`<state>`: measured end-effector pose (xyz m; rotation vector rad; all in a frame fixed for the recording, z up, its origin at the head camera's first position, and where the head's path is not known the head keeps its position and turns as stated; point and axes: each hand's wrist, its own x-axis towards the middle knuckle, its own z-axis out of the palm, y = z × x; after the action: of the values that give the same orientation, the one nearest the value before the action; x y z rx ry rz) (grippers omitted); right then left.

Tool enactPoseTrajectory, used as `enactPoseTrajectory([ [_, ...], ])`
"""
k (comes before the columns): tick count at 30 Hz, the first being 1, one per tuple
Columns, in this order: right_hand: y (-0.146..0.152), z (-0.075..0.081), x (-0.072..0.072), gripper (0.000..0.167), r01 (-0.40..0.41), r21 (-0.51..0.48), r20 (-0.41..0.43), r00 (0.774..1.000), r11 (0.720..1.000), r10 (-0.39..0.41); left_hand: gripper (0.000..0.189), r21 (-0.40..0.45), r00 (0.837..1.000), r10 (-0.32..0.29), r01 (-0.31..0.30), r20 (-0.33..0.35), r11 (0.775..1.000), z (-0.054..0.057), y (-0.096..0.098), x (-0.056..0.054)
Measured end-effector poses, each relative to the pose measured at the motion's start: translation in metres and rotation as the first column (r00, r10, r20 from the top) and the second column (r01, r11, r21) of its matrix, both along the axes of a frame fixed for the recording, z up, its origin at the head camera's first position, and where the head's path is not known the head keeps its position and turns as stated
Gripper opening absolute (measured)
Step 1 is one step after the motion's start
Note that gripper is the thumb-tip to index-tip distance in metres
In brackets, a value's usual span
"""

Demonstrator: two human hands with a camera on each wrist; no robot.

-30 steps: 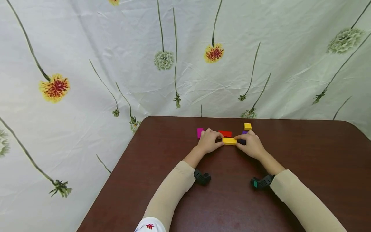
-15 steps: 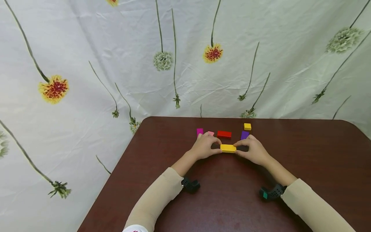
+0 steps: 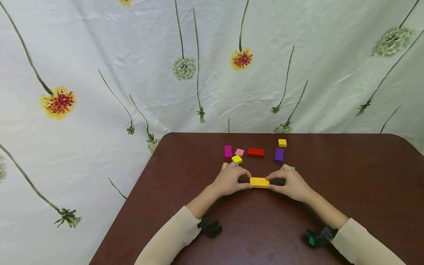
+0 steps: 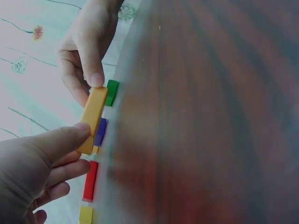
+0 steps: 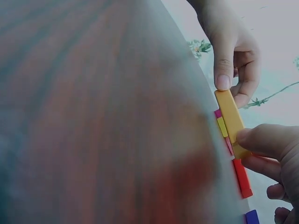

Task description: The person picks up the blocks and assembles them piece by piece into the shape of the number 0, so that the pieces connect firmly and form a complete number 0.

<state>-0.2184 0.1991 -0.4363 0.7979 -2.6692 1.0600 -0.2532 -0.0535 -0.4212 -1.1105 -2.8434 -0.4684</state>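
Note:
Between both hands is a long orange-yellow block (image 3: 260, 182), held level over the brown table. My left hand (image 3: 230, 180) pinches its left end with thumb and fingers, while the right hand (image 3: 289, 184) pinches the right end. Each wrist view shows this block up close, tilted, with a thumb on its near part and the other hand's thumb at its far end. Just beyond the left hand lies a small yellow block (image 3: 237, 159). A green block (image 4: 111, 93) shows behind the right hand in the left wrist view; in the head view that hand mostly hides it.
Farther back on the table (image 3: 347, 176) lie a magenta block (image 3: 228, 151), a pink block (image 3: 239, 152), a red block (image 3: 256, 152), a purple block (image 3: 279, 155) and another small yellow block (image 3: 282, 142). Behind the table's far edge hangs a white flowered cloth (image 3: 149, 48).
Both hands have drawn the orange-yellow block toward the body, away from the other blocks. The red, pink, purple and small yellow blocks have come into fuller view.

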Motion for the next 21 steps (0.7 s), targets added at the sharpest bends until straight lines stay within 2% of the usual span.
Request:
enactPoseTrajectory([
  [6, 0.000, -0.005, 0.004, 0.022, -0.007, -0.002, 0.014, 1.000, 1.000, 0.008, 0.029, 0.027, 1.000, -0.010, 0.010, 0.003, 1.000, -0.006, -0.002, 0.007],
  [21, 0.002, -0.016, 0.008, 0.024, 0.021, -0.039, 0.084, 0.996, 0.999, -0.018, 0.029, 0.159, 0.998, -0.037, 0.029, 0.047, 0.987, -0.025, -0.005, 0.006],
])
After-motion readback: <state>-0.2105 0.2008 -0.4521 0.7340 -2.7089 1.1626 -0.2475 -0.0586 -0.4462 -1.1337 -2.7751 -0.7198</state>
